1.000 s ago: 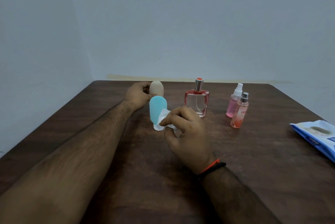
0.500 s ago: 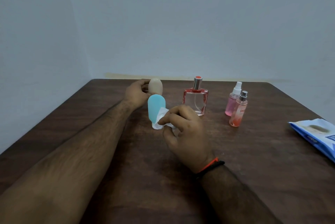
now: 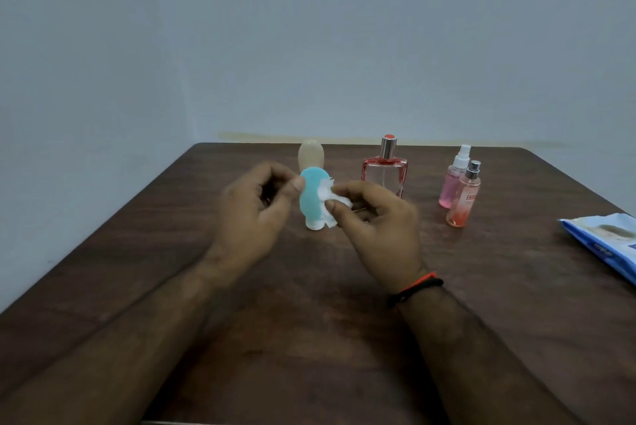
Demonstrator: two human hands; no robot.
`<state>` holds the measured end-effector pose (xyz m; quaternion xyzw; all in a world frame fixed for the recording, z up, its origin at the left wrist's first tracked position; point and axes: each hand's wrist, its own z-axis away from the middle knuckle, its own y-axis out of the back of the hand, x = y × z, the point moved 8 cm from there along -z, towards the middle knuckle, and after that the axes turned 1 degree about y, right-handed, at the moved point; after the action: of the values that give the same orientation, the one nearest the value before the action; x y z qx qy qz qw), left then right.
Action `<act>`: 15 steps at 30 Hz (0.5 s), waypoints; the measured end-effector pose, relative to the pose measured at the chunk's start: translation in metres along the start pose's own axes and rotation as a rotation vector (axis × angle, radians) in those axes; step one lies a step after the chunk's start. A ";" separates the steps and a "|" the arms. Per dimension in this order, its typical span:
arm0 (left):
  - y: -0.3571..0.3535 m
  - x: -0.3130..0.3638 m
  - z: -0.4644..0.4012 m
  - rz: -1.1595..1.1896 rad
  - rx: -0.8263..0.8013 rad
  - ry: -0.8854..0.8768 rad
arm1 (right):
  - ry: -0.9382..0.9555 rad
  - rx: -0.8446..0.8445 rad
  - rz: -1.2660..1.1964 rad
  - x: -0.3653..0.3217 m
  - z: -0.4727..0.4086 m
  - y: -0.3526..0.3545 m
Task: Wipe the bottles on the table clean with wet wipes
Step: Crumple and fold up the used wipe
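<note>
**Setting: plain room, staged tabletop, type uncertain**

Bare pale blue-grey walls [image 3: 344, 28] meet in a corner behind the far left corner of a dark wood-grain surface [image 3: 309, 321]. No furniture, fittings or decor in view. Contents are toiletries: a square perfume bottle [image 3: 384, 174] and small spray bottles [image 3: 463, 199] toward the far edge, and a wet-wipe pack [image 3: 605, 245] at the right edge. Home or studio cannot be told.

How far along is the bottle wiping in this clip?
Nothing shows as finished: cleanliness cannot be judged. In hand: the right hand presses a wet wipe on the blue bottle, the left hand at its other side. Apparently left: beige bottle, square perfume bottle, two pink spray bottles.
</note>
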<state>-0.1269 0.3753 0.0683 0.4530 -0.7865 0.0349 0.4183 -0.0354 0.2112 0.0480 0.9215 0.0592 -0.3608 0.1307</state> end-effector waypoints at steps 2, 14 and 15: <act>-0.016 -0.011 0.014 0.137 -0.141 0.173 | -0.139 -0.016 -0.122 0.010 0.002 0.001; -0.078 -0.013 0.032 0.598 -0.470 0.451 | -0.349 -0.162 -0.246 0.027 0.010 0.020; -0.077 -0.014 0.033 0.592 -0.457 0.453 | -0.356 -0.161 -0.226 0.029 0.010 0.022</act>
<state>-0.0873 0.3254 0.0122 0.0845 -0.7584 0.0768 0.6417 -0.0158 0.1875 0.0253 0.8175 0.1669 -0.5241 0.1708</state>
